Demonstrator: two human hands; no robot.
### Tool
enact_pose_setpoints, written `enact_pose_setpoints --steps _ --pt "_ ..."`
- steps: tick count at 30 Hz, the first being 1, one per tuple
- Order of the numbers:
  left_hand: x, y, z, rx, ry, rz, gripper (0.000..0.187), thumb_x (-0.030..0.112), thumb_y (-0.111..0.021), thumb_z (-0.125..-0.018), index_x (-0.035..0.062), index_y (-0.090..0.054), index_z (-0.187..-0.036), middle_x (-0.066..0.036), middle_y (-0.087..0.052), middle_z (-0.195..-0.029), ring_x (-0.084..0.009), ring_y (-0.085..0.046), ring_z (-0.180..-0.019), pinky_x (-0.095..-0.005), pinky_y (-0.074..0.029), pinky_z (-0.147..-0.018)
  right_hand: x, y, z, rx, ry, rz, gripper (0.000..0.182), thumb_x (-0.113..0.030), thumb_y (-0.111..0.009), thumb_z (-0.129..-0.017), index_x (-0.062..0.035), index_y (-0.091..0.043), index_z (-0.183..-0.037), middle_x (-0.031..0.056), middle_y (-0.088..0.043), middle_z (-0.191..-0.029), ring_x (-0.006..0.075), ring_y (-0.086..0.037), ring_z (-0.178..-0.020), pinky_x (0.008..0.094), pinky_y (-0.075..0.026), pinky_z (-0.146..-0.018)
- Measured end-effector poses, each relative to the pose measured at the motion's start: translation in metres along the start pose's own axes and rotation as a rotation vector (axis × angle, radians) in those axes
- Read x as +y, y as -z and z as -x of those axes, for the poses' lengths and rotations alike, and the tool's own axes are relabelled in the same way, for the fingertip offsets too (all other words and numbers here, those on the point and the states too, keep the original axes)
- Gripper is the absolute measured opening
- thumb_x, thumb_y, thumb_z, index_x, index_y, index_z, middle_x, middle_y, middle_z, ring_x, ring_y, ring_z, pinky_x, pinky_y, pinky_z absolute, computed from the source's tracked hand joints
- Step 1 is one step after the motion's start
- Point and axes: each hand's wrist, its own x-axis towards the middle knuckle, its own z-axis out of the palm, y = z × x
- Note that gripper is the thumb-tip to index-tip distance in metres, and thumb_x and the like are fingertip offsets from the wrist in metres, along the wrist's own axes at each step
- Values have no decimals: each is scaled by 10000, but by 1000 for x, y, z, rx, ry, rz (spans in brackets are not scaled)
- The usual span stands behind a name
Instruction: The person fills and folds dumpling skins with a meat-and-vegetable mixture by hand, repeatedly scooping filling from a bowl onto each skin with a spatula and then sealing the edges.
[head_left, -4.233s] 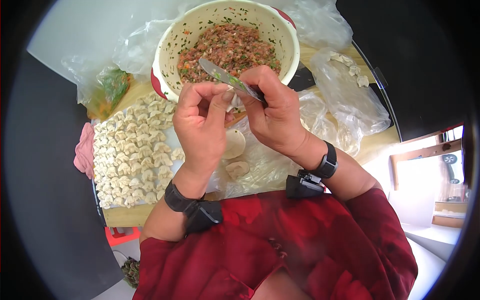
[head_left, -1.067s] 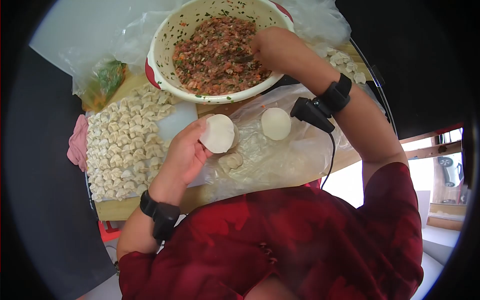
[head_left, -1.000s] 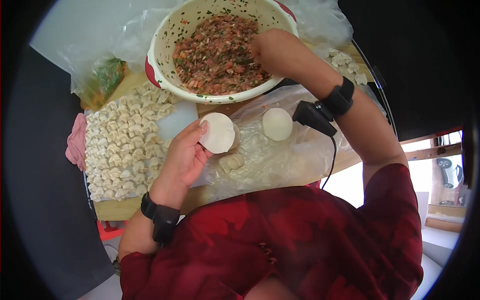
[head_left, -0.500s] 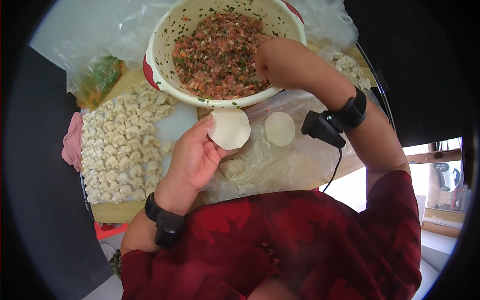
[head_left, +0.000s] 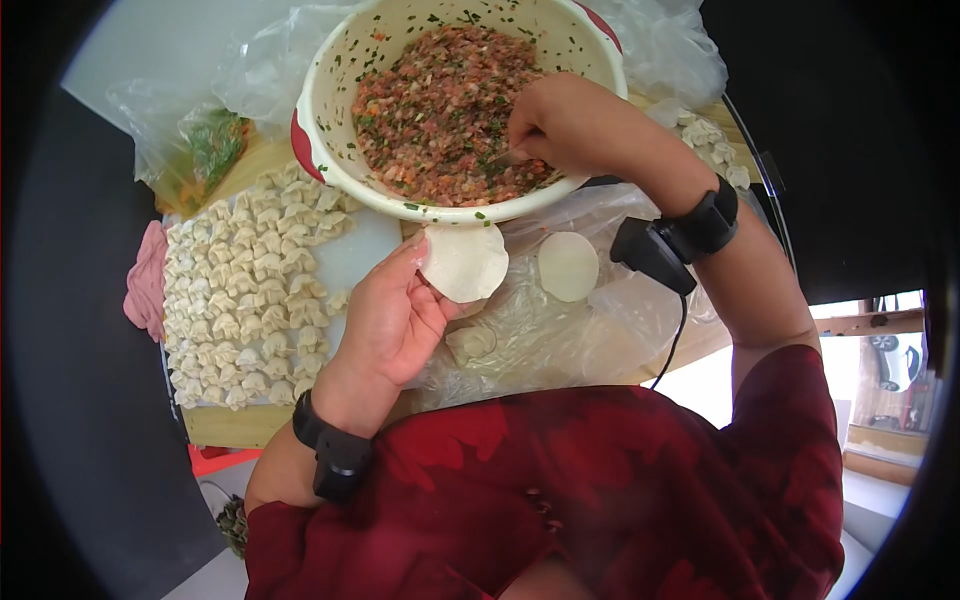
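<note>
My left hand pinches a round dumpling wrapper by its left edge and holds it flat in front of the bowl. My right hand is closed over the right side of a large cream bowl with red handles. From its fingers the tip of a thin utensil reaches into the meat filling, which is flecked with green and orange. Most of the utensil is hidden, so its kind cannot be made out. Another wrapper lies on clear plastic to the right of my left hand.
Rows of folded dumplings cover a white board at left. Plastic bags lie behind them, one with greens inside. A pink cloth hangs at the table's left edge. A lump of dough sits under the plastic sheet. More dumplings are at far right.
My right hand has turned slightly, and the thin utensil now shows between its fingers and the filling. My left hand still holds the wrapper. The whole view has shifted a little.
</note>
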Motion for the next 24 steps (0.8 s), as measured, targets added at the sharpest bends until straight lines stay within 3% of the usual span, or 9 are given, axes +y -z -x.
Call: enact_pose_setpoints --steps 3,13,15,18,19,22,24 --pt "1 1 0 -33 9 -11 419 183 -386 -1023 -39 -365 -1378 -182 -515 -1349 -291 -537 -1226 -439 -460 -1038 -8 9 9 -24 28 -80 105 -111 -685 -710 -48 -726 -783 139 -666 -728 312 -644 -704 399 -503 -657" --pt "6 -7 4 -76 17 -6 425 193 -359 -1030 -36 -335 -1387 -192 -487 -1371 -301 -526 -1236 -449 -472 -1027 -14 26 41 43 20 -336 159 -142 -694 -765 -3 -712 -841 130 -674 -738 258 -642 -680 348 -493 -641" --pt "8 -8 5 -102 30 21 420 193 -355 -1031 -38 -338 -1381 -201 -484 -1368 -305 -518 -1244 -440 -487 -1010 -22 27 53 72 -9 -392 117 -62 -711 -787 4 -706 -884 95 -680 -809 196 -637 -729 300 -492 -676" --pt "7 -6 5 -94 10 17 421 205 -352 -1034 -44 -340 -1374 -208 -483 -1364 -316 -518 -1242 -441 -491 -1008 -36 17 73 166 -89 -530 120 -24 -716 -776 -9 -709 -896 97 -679 -812 213 -639 -740 302 -495 -675" --pt "7 -6 4 -90 11 20 421 205 -352 -1034 -44 -340 -1374 -208 -483 -1364 -316 -518 -1242 -441 -491 -1008 -40 12 78 161 -88 -533 120 -24 -716 -776 -9 -709 -896 97 -679 -812 213 -639 -740 302 -495 -675" --pt "6 -3 6 -63 2 13 424 219 -351 -1037 -48 -343 -1367 -208 -484 -1360 -317 -520 -1238 -441 -483 -1021 -48 -8 89 407 169 -190 173 -52 -709 -759 -65 -712 -931 75 -629 -798 264 -622 -794 359 -509 -659" --pt "7 0 8 -86 15 18 427 226 -351 -1038 -51 -344 -1363 -207 -488 -1356 -313 -524 -1232 -440 -478 -1029 -53 -18 96 442 176 -188 189 -46 -710 -753 -70 -710 -941 71 -631 -811 266 -623 -804 360 -513 -670"
